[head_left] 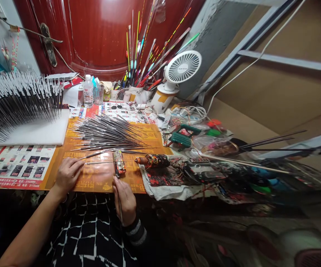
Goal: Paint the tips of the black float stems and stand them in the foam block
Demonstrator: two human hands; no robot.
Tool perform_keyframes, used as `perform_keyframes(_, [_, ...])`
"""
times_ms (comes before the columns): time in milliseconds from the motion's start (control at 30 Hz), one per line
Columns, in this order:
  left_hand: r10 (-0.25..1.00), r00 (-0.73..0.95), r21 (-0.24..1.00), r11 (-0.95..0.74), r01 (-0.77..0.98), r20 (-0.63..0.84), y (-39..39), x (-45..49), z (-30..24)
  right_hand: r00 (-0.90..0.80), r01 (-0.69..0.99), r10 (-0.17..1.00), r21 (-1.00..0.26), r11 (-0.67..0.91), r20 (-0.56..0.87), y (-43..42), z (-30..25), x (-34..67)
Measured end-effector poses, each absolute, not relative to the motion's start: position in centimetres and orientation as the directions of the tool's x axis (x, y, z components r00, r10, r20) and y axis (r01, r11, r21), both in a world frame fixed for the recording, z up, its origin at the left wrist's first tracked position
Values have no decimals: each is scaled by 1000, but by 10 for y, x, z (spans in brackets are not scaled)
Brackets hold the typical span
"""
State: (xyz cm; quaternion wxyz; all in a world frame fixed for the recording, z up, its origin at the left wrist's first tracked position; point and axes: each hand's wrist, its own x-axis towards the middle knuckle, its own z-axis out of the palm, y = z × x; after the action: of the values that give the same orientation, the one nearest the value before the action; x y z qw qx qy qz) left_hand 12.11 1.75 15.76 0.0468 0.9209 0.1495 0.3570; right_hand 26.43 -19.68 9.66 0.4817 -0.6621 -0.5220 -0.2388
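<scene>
My left hand (68, 175) is closed, its fingertips pinching the end of a thin dark fishing float (95, 154) that slants away over the orange sheet. In my right hand (126, 202) is a slim paintbrush (120, 212), its handle pointing down toward me and its tip near a small paint-stained block (119, 163). A thin stick (101, 162) lies level between the left fingers and that block. Just behind, a pile of dark floats with white sections (107, 133) covers the orange sheet (66, 148).
At left, many dark floats stand in a white foam slab (38, 135). A plastic bottle (88, 91), pots of bright floats (135, 92) and a white fan (182, 66) line the back. Right are a paint-crusted bottle (157, 161), a stained cloth (168, 191) and clutter.
</scene>
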Motion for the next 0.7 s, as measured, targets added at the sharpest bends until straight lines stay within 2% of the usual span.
perform_keyframes(267, [295,706,181,-955,234,644,18,122,160,347,917,464,-399,16,815,-199,99,265])
perform_keyframes(400, [298,715,174,-954,244,632,17,122,158,346,890,472,-443,108,811,-205,101,264])
perform_keyframes(700, [289,692,177,-957,231,661,12,122,152,148,874,525,-359,327,838,-178,105,234])
